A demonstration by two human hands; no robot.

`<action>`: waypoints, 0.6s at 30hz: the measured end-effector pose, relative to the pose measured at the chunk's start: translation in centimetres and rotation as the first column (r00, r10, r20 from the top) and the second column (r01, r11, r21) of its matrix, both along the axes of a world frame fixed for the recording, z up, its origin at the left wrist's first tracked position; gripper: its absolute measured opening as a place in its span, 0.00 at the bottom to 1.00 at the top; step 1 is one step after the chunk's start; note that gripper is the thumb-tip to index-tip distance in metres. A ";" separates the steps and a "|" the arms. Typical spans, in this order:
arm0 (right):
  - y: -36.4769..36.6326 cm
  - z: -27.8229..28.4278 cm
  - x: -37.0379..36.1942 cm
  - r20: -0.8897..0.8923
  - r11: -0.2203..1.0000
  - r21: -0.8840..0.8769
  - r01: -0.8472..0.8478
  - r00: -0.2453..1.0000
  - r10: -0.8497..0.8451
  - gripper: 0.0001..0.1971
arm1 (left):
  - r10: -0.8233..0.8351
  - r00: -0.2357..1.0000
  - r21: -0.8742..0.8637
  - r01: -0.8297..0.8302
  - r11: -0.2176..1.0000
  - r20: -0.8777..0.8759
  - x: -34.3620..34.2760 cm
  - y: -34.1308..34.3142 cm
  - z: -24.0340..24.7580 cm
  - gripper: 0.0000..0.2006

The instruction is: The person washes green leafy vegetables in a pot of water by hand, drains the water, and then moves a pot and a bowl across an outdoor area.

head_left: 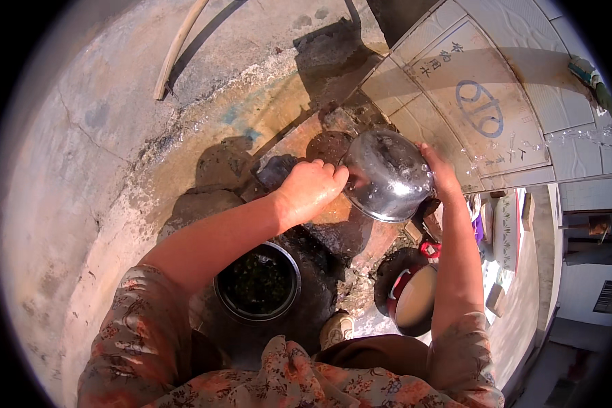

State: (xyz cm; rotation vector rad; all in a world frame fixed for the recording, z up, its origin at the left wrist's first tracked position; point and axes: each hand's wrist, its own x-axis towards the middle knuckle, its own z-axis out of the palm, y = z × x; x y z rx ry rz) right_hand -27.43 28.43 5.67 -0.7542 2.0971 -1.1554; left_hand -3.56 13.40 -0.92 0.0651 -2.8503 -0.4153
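A shiny metal basin is tilted in front of me with its rounded outside facing up and water drops on it. My left hand is closed at its left edge, fingers curled by the rim. My right hand grips the opposite side, its thumb and fingers partly hidden by the basin. Below my left forearm stands another metal basin with dark water and bits of green in it. The inside of the tilted basin is out of sight.
A tiled wall stands at the right, with a tap and splashing water beside it. A red-rimmed container of pale liquid sits near my right forearm. Rough stones and a wet concrete slope lie left; a wooden pole rests there.
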 end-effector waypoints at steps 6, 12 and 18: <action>4.4 -3.8 3.0 0.357 0.946 -0.109 0.306 0.900 -0.250 0.17 | 0.032 0.990 0.872 -0.139 0.469 0.141 0.9 2.1 -2.2 0.09; 4.3 -6.8 5.9 0.602 0.972 -0.021 0.234 0.779 -0.175 0.24 | -0.119 0.988 0.749 -0.152 -0.644 0.098 -0.4 4.5 -6.9 0.04; 6.9 -6.0 4.7 0.726 0.958 -0.143 0.248 0.684 -0.069 0.25 | -0.333 0.941 0.525 -0.252 -0.813 -0.065 1.0 6.7 -4.2 0.09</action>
